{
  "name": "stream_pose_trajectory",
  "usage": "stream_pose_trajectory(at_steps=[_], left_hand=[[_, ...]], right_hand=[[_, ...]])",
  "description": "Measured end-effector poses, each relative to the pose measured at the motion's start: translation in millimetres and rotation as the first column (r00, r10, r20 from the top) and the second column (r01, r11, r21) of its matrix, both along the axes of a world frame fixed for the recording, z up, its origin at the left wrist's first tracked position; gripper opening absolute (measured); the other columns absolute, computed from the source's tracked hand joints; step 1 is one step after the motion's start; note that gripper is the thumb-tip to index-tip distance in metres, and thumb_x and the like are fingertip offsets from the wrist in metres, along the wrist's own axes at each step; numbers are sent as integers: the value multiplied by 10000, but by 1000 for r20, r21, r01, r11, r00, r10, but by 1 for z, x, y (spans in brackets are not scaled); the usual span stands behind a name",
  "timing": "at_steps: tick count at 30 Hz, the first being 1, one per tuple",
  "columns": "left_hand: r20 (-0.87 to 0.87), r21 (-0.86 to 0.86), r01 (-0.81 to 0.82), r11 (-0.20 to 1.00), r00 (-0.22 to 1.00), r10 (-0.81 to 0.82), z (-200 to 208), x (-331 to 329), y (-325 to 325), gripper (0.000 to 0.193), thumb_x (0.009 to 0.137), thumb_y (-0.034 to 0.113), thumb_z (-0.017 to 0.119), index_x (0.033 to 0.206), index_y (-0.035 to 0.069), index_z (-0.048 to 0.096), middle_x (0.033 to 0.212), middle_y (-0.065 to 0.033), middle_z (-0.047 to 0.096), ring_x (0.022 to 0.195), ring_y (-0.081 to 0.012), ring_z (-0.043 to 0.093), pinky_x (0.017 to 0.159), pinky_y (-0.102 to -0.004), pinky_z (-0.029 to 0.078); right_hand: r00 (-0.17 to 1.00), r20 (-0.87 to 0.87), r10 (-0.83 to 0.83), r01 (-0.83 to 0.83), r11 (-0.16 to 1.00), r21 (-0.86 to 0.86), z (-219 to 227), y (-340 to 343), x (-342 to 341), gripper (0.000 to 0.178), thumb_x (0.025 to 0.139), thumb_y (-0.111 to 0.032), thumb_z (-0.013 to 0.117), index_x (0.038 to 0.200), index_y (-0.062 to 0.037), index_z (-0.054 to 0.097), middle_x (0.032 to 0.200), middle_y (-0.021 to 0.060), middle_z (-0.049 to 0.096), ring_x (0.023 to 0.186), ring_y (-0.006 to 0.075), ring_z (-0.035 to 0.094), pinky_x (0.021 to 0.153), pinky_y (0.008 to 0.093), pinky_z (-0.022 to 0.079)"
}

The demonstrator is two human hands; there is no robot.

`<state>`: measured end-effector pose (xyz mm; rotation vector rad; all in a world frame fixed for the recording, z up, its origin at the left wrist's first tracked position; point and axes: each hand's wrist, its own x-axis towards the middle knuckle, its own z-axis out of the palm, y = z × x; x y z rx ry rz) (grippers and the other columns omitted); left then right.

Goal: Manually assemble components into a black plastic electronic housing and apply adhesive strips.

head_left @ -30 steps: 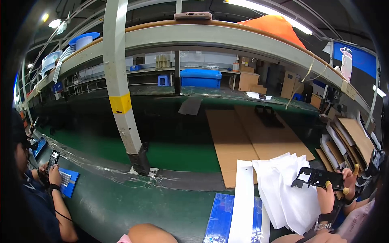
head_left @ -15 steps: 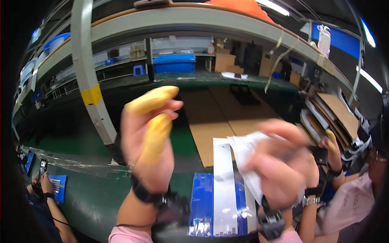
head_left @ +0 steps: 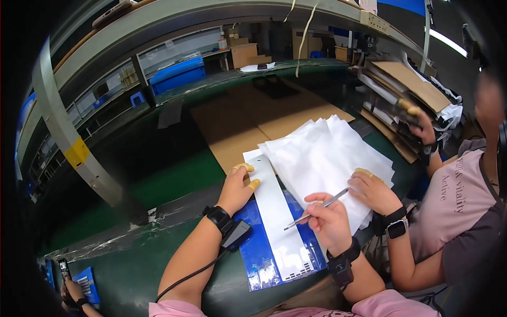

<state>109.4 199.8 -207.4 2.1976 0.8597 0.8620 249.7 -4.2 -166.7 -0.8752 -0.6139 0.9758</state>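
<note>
The left hand (head_left: pixel 237 191), with yellow covers on its thumb and forefinger, reached in over the table (head_left: pixel 129 267) and rested at the left edge of a long white strip (head_left: pixel 270 203); its thumb and forefinger stood apart with a gap between them, and whether they pressed on the strip could not be told. That strip lay lengthwise over a blue sheet (head_left: pixel 257 260), its far end running past the blue onto the brown cardboard (head_left: pixel 227 142), its near end bearing small dark marks. The right hand (head_left: pixel 331 219) had its thumb and forefinger closed around a slim metallic tool (head_left: pixel 336 197) — held slantwise, with the lower tip pointing left above the strip; whether the tip touched it could not be seen. Each wrist wore a black band, and from the left one a black cable (head_left: pixel 193 277) ran down along the forearm. Just beside the strip, on its right, lay a loose pile of white sheets (head_left: pixel 317 153), and on the pile's near right part rested a co-worker's hand (head_left: pixel 376 193) with a yellow finger cover. That co-worker's other hand (head_left: pixel 422 129) was raised near the stacked cardboard pieces (head_left: pixel 412 84) — too blurred to read clearly.
</note>
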Motion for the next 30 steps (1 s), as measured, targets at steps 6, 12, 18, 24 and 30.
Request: stream_pose_trajectory(at_steps=[6,12,18,24,30], left_hand=[[-377,397,85,914,923,78,3,-5,-14,457,816,147,539,1236,42,393,1322,-206,300,1208,-353,311,966,-415,278],[-479,406,330,852,871,-109,15,-32,-26,412,865,92,351,1276,61,351,1360,-206,247,1252,-348,261,998,-404,243],[-266,385,251,888,952,-154,15,-46,-48,379,791,-42,442,1152,58,494,1236,-193,407,1055,-307,460,897,-335,384],[55,-77,185,980,982,-181,3,-62,-28,238,787,-36,520,1016,5,568,946,-109,565,823,-175,572,711,-247,450],[256,-240,121,963,965,-57,-8,-65,-20,189,801,-63,505,970,-23,578,925,-78,573,794,-135,581,715,-220,458]], right_hand=[[990,-29,137,-137,991,13,15,-9,6,208,767,3,557,957,62,496,672,103,593,480,62,473,408,153,304],[959,-12,285,-282,955,92,43,9,0,197,772,-10,566,953,49,512,699,92,600,476,51,457,406,151,305],[893,-155,422,-422,906,35,0,17,1,158,793,-8,508,944,35,506,711,166,600,481,114,480,429,185,345],[874,-291,389,-421,906,-52,-14,20,0,137,787,-7,513,922,17,523,704,154,595,483,117,473,438,203,359],[791,-287,541,-513,841,171,22,35,2,170,828,-72,481,973,13,507,775,166,601,523,124,491,445,206,366]])
